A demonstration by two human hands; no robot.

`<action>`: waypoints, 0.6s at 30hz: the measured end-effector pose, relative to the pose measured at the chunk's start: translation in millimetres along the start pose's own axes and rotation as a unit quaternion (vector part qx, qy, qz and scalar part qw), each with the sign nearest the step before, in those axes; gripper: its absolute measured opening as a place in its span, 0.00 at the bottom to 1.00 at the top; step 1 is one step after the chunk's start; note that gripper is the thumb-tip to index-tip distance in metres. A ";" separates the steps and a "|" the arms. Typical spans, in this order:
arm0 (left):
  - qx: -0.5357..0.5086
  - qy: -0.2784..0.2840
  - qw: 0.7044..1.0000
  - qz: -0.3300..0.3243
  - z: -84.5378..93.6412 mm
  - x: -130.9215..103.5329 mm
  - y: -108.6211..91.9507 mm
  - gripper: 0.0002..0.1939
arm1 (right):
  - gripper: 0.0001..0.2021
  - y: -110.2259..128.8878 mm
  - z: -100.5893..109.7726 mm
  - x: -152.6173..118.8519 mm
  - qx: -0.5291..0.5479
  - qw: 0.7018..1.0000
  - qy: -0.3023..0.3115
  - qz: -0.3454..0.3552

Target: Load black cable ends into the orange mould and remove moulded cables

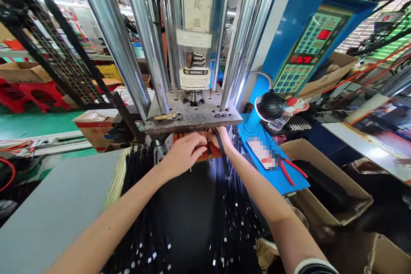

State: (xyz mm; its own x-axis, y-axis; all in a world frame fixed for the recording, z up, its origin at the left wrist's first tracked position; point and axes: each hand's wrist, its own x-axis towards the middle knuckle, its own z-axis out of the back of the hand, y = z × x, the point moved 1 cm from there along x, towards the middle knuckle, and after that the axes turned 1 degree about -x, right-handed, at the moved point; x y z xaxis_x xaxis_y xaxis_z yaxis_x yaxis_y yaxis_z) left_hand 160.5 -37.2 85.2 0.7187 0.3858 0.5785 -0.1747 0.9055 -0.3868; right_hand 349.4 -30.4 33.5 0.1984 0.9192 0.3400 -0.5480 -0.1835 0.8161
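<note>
Both of my hands are at the orange-brown mould under the steel press plate. My left hand is closed over the mould's front, its fingertips curled together near the middle; what they pinch is too small to make out. My right hand reaches in from the right, fingers closed around a black cord that hangs in a loop below it. The plate's edge partly hides its fingers. Bundles of black cords with white tips hang at the left and right of a black surface.
A blue table at the right bears red-handled pliers, a black lamp and a bottle. Steel columns rise above the plate. A grey board lies left; a cardboard box stands right.
</note>
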 end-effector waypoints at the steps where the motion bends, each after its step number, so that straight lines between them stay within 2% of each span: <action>1: 0.038 0.043 0.998 -0.005 -11.8 -11.9 10.8 0.07 | 0.16 -1.1 -2.6 1.0 0.004 1.000 0.010 0.003; 3: 0.090 0.098 0.991 -0.032 -29.7 -30.4 27.5 0.12 | 0.16 -2.1 -6.9 2.8 -0.002 1.000 0.024 0.004; 6: 0.125 0.123 0.982 -0.073 -41.5 -41.8 38.2 0.15 | 0.15 -1.9 -10.0 6.1 -0.020 1.000 0.023 -0.005; 13: 0.181 0.143 0.971 -0.059 -45.2 -38.1 29.1 0.16 | 0.11 0.5 -4.7 -5.2 -0.106 0.994 0.009 0.009; 16: 0.172 0.168 0.970 -0.039 -41.9 -38.8 24.5 0.20 | 0.04 -2.7 -5.0 -6.1 -0.109 0.993 0.033 0.007; 18: 0.159 0.199 0.967 -0.011 -37.3 -34.4 25.4 0.23 | 0.04 -5.7 -8.2 4.9 -0.114 0.992 0.053 -0.016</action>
State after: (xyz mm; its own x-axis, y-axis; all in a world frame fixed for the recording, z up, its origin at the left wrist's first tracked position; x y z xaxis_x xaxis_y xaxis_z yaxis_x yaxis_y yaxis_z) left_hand 156.4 -34.1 28.7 0.9158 0.3236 0.2379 -0.3081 0.9460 -0.1010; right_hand 346.8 -22.1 26.7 0.1394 0.9568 0.2550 -0.7154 -0.0808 0.6940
